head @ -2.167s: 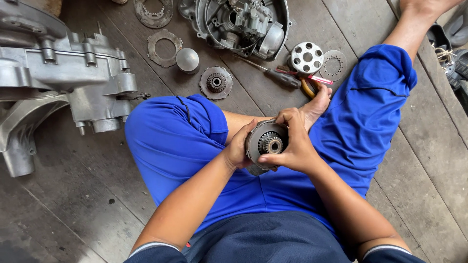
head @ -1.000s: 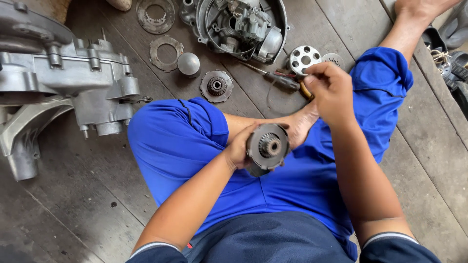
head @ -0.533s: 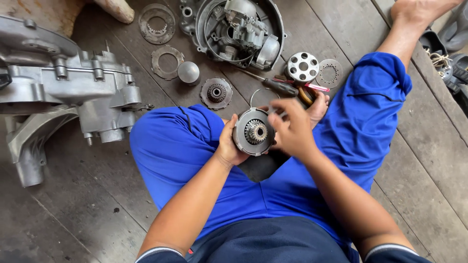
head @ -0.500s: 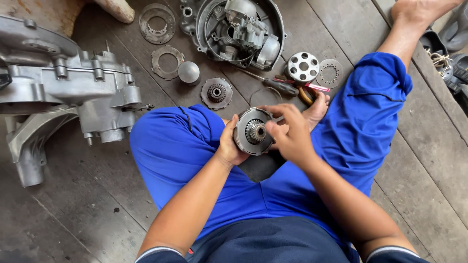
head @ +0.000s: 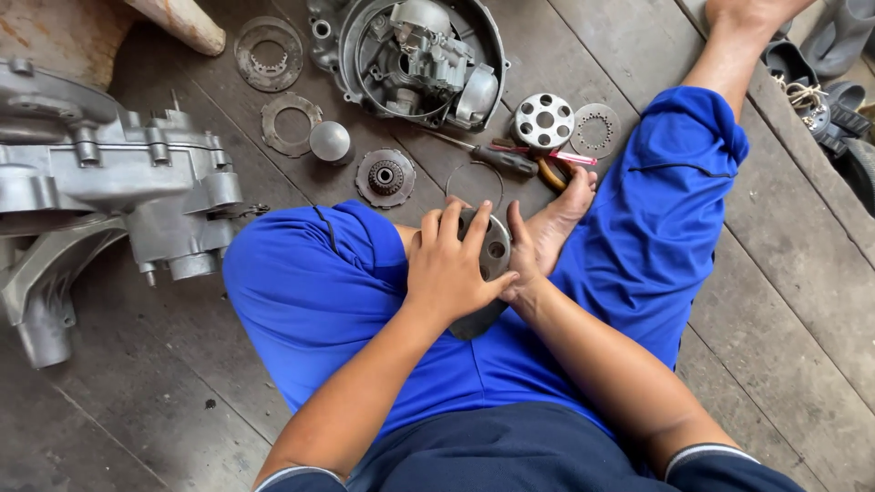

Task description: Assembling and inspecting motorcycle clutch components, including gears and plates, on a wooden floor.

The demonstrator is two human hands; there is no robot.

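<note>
Since half a second ago, our left hand [head: 451, 269] has come over the round metal part [head: 488, 260], covering its face. Both hands clamp it in our lap; right hand [head: 521, 269] mostly hidden behind. Ahead on the plank floor [head: 802, 301]: engine case [head: 109, 182], round cover [head: 415, 55], holed disc [head: 543, 120], screwdriver [head: 488, 157], thin rings [head: 290, 118]. The part's teeth are now out of sight.

Single head-worn view, looking steeply down, close over lap and hands, plank floor [head: 802, 301] beyond
</note>
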